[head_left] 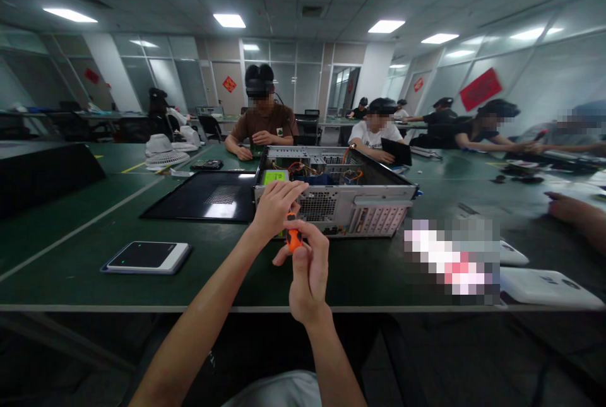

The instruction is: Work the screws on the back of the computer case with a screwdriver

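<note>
An open desktop computer case (360, 195) lies on its side on the green table (71, 230), its cables and boards showing. My right hand (307, 271) is closed around an orange-handled screwdriver (293, 238), held upright just in front of the case's rear panel. My left hand (275, 205) pinches the top of the screwdriver's shaft, fingers curled, close to the case's back corner. The screwdriver's tip is hidden behind my left hand.
The case's black side panel (203, 197) lies flat to the left. A small white-edged device (148, 257) sits near the front-left edge; white boxes (544, 286) lie at right. A white fan (163, 153) stands farther back. Other people work at the table and behind it; another person's hand (568, 208) rests at far right.
</note>
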